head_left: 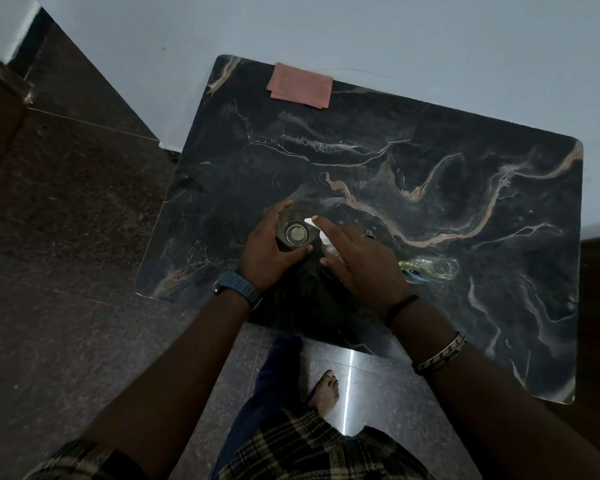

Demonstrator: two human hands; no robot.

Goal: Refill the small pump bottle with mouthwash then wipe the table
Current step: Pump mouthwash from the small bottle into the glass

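Fingers point(293, 206) of left hand point(269, 252) curled round small clear bottle point(295, 233), open mouth up, standing on dark marbled surface point(430, 188). Right hand point(361, 261) fingers spread loosely over white pump head point(321, 233), grip unclear. Mouthwash bottle point(430, 269) lies beside. Pink cloth point(300, 85) at far edge. Judgement: refitting pump; next needs alignment, twisting.

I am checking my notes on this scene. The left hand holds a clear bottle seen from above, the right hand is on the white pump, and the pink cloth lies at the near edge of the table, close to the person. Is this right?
Not quite. The head view shows the pink cloth at the far edge of the table, by the wall. The rest stands: the left hand holds the clear bottle, and the right hand is on the white pump.
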